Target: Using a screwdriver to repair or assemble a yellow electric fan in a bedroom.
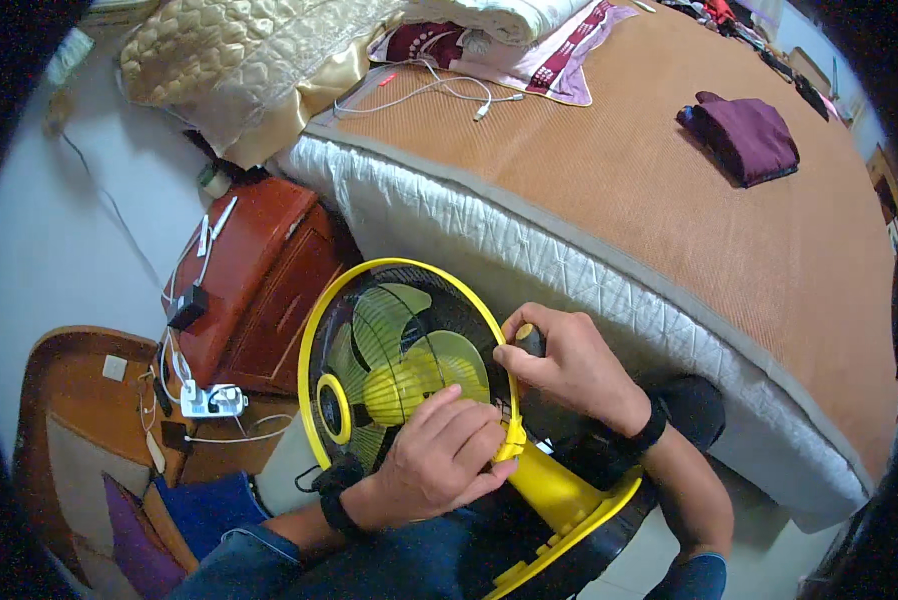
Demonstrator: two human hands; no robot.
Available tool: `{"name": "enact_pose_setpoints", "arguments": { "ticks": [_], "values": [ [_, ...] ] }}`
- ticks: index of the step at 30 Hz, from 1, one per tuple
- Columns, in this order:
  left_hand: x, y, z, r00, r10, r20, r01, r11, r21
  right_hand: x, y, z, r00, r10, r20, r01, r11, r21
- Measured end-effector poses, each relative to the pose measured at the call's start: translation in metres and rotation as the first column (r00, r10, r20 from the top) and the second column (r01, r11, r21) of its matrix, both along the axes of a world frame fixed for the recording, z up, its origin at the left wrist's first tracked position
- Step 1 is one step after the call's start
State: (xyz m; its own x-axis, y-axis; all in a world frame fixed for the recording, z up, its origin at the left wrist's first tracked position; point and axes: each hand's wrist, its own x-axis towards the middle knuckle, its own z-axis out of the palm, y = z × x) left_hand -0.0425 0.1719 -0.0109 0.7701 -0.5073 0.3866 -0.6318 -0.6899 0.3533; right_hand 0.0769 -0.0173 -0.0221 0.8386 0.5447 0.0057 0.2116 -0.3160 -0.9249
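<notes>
Tan mat tops the bed (619,150), biggest item, beyond the fan and off to its right. Gold quilt (259,60): on the bed corner, past the fan's upper left. Red-brown cabinet (279,300): just beside the fan, far left side. Yellow fan (399,385): tilted across the lap, head to the left, base toward lower right; it sits under the left hand and just left of the right hand. Maroon garment (741,138): folded, on the bed, well apart from the fan. Left hand (439,450): half curled, over the fan's lower-right grille, thumb by the rim; can't tell if it grips. Right hand (574,365): closed around a dark handle, fingertips at the fan's right rim. White power strip (214,401): left of the fan. Yellow clip (512,440): fan rim, at the neck. Dark handle (531,340): yellow end, right of the fan rim; its far end is hidden.
</notes>
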Motion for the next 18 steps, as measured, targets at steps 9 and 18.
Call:
{"name": "enact_pose_setpoints", "arguments": {
  "ticks": [9,18],
  "values": [
    [-0.002,0.031,-0.015,0.998,0.025,0.050,-0.006,0.936,-0.351,-0.003,0.003,0.008,0.997,-0.052,0.053,0.057,0.993,-0.103],
    [-0.001,0.066,-0.028,0.904,0.372,-0.213,-0.365,0.410,-0.836,-0.004,0.011,0.015,0.993,-0.053,0.109,0.069,0.985,-0.156]
  ]
}}
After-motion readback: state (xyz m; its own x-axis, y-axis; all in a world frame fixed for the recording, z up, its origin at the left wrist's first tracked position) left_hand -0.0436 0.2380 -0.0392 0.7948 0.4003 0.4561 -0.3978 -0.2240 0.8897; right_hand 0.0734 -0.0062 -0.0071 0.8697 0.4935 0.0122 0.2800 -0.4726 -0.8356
